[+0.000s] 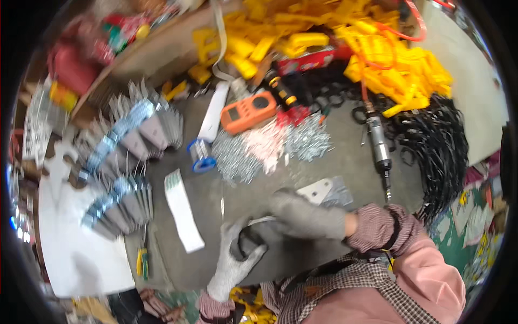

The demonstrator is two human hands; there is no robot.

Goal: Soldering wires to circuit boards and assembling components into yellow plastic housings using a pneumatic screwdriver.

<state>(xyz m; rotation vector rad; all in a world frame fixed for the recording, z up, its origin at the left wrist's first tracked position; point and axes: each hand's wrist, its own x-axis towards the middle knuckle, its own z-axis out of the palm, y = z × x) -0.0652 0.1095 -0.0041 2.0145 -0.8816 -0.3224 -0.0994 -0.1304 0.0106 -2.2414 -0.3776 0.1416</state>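
Head view, right fingers (283, 205) (blurred), grip hidden

Thin pale strip (263, 220), perhaps metal, blurred between the hands (231, 263) (307, 215).

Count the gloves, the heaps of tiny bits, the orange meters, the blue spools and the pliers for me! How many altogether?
Gloves: 2 (left hand, right hand)
Heaps: 3 (left gray heap, pink heap, right gray heap)
Orange meter: 1
Blue spool: 1
Pliers: 1
Total: 8
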